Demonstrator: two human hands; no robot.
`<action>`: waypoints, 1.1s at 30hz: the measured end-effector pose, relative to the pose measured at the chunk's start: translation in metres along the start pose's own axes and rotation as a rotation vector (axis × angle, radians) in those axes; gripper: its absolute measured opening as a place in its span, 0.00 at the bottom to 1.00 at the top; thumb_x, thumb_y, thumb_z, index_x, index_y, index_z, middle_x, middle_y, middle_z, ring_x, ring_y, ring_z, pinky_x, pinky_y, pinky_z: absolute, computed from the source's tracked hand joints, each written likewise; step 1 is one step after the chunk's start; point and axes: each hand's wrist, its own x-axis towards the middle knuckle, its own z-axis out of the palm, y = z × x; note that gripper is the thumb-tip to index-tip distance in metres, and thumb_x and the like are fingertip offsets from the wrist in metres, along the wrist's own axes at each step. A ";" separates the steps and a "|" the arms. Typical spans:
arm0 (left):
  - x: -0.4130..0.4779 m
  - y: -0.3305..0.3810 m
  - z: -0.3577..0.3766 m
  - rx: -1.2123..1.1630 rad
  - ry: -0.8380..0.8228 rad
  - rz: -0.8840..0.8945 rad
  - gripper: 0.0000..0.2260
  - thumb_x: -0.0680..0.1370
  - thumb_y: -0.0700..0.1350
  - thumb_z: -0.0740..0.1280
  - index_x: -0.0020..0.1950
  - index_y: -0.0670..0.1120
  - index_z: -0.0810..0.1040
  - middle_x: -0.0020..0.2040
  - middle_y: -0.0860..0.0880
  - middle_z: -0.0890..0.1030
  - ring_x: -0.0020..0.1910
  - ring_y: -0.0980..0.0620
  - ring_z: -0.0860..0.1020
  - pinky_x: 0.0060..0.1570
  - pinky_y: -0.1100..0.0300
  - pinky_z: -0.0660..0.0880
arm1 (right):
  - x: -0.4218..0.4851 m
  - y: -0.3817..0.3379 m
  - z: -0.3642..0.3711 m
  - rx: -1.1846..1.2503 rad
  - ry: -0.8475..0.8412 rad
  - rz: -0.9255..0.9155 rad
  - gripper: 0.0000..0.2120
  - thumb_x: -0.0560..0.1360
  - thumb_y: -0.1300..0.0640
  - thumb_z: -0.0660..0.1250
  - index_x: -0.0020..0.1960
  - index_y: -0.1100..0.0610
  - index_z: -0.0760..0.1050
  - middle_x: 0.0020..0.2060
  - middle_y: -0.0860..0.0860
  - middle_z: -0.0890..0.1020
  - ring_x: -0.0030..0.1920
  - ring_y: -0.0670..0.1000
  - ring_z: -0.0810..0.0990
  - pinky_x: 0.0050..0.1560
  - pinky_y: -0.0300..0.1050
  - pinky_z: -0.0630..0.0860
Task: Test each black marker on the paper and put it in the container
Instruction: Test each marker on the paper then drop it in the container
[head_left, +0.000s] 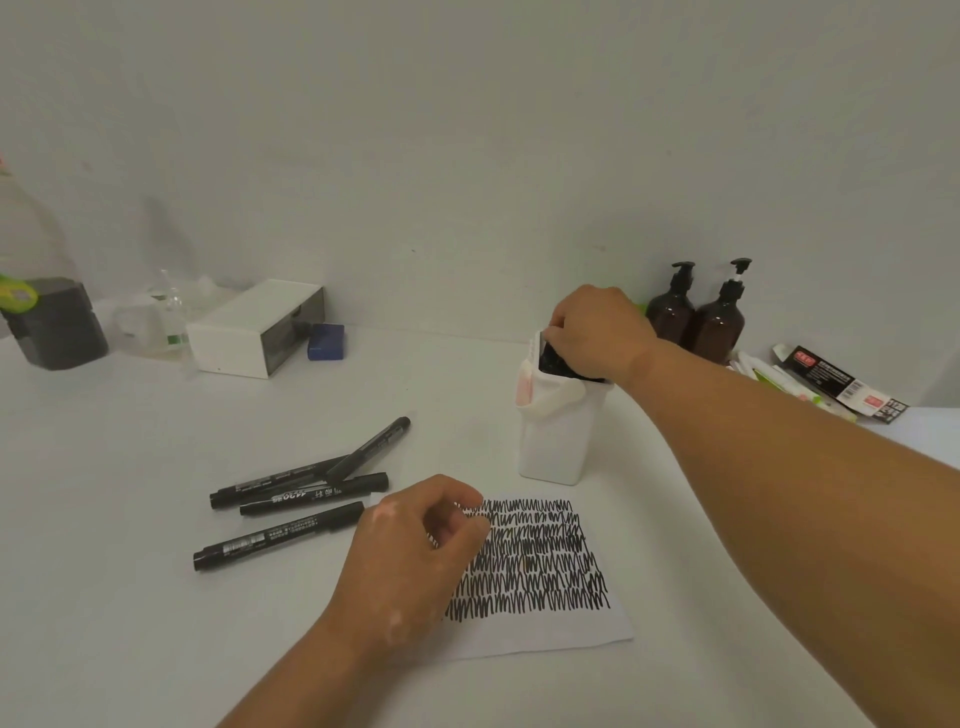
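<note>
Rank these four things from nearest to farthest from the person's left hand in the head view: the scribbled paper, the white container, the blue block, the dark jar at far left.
1. Scribbled paper, under the left hand and to its right.
2. White container, beyond the paper, to the right.
3. Blue block, at the back, beside the white box.
4. Dark jar, far back left.

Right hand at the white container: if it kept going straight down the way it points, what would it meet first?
The right hand points down into the white container, so it would likely first press onto the black markers already standing in the opening. Its fingers hide the contact, so whether it touches them already is unclear.
</note>
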 end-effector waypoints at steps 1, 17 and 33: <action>0.000 0.000 0.000 -0.001 0.000 0.000 0.02 0.76 0.49 0.72 0.46 0.57 0.82 0.39 0.62 0.82 0.40 0.59 0.79 0.40 0.70 0.74 | -0.001 0.001 0.000 0.018 -0.005 0.004 0.14 0.81 0.54 0.61 0.55 0.59 0.83 0.54 0.56 0.84 0.55 0.60 0.81 0.56 0.53 0.80; 0.001 -0.002 0.000 0.031 -0.003 0.014 0.01 0.76 0.50 0.72 0.46 0.57 0.83 0.38 0.62 0.82 0.39 0.59 0.79 0.40 0.70 0.74 | -0.158 0.042 0.010 0.860 0.046 0.265 0.02 0.72 0.45 0.76 0.43 0.42 0.85 0.35 0.47 0.85 0.35 0.45 0.80 0.38 0.43 0.73; -0.012 0.003 0.010 0.193 -0.009 0.139 0.03 0.75 0.44 0.72 0.45 0.53 0.84 0.33 0.56 0.81 0.36 0.56 0.78 0.36 0.69 0.73 | -0.214 0.037 0.073 0.869 -0.101 0.209 0.04 0.71 0.50 0.78 0.40 0.43 0.84 0.30 0.43 0.81 0.30 0.39 0.77 0.35 0.32 0.70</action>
